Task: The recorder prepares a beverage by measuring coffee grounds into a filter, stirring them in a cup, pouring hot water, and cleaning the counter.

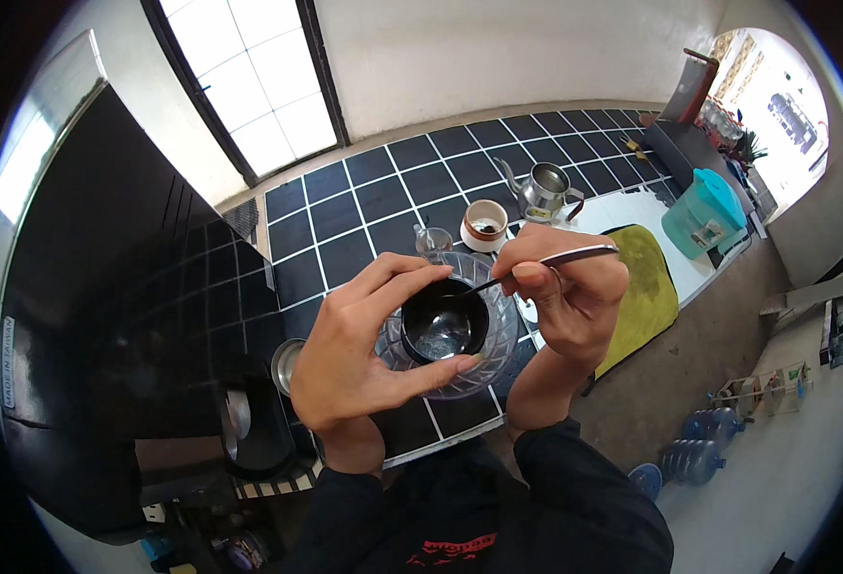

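A small black cup (444,323) is gripped around its side by my left hand (353,344), thumb near and fingers on the far rim. Something shiny lies inside, perhaps liquid; I cannot tell. My right hand (565,294) pinches a metal spoon (580,253) whose far end dips into the cup. Behind the cup shows a clear ribbed glass plate (505,333); whether the two touch is hidden. Just beyond stand a small glass cup (433,240) and a white and brown ceramic pot (485,227) with dark matter in it.
A steel kettle (544,192) stands at the back of the black tiled counter (385,199). To the right are a yellow-green cloth (640,294) and a turquoise lidded pitcher (704,214). A metal lid or bowl (288,362) sits left of my left hand. Large blue water bottles (692,460) lie at lower right.
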`<state>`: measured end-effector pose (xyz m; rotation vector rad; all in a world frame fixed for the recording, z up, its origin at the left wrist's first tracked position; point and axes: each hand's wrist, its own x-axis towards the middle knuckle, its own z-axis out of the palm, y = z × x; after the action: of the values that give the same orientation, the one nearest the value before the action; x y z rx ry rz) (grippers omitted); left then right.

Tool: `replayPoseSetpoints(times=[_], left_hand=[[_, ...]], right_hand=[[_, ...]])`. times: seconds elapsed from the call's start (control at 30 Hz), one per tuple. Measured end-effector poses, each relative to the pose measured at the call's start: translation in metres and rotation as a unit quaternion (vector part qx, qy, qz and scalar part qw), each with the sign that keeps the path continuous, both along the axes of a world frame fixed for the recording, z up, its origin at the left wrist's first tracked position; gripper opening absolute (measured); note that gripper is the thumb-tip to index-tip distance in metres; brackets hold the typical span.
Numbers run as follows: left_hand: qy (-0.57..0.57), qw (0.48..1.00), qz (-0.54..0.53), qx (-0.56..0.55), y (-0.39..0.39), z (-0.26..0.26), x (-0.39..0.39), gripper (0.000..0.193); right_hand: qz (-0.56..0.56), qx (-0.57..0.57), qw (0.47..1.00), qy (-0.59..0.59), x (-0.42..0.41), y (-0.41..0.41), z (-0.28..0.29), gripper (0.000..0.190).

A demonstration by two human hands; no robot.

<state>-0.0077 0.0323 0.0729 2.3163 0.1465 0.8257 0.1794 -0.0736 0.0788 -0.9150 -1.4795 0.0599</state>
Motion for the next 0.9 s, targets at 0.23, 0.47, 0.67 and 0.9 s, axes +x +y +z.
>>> replayPoseSetpoints(times=[0.23, 0.47, 0.67, 0.9], left_hand=[[-0.001, 1.000, -0.005, -0.030, -0.0014, 0.0009, -0.0006, 0.071], [0.000, 0.999, -0.007, -0.039, -0.0037, 0.0003, 0.0009, 0.075], [0.000, 0.998, 0.002, -0.058, -0.0073, 0.0032, 0.0024, 0.074], [-0.020, 0.999, -0.020, -0.043, -0.0031, 0.0034, 0.0026, 0.070]], right_hand=[[-0.006, 0.063, 0.998, 0.019, 0.0016, 0.0061, -0.0042, 0.024], [-0.004, 0.036, 0.999, -0.026, 0.0059, 0.0050, -0.0029, 0.023], [-0.024, 0.048, 0.999, -0.001, 0.0026, 0.0070, -0.0042, 0.014], [-0.072, 0.047, 0.996, -0.014, 0.0039, 0.0067, -0.0088, 0.029]])
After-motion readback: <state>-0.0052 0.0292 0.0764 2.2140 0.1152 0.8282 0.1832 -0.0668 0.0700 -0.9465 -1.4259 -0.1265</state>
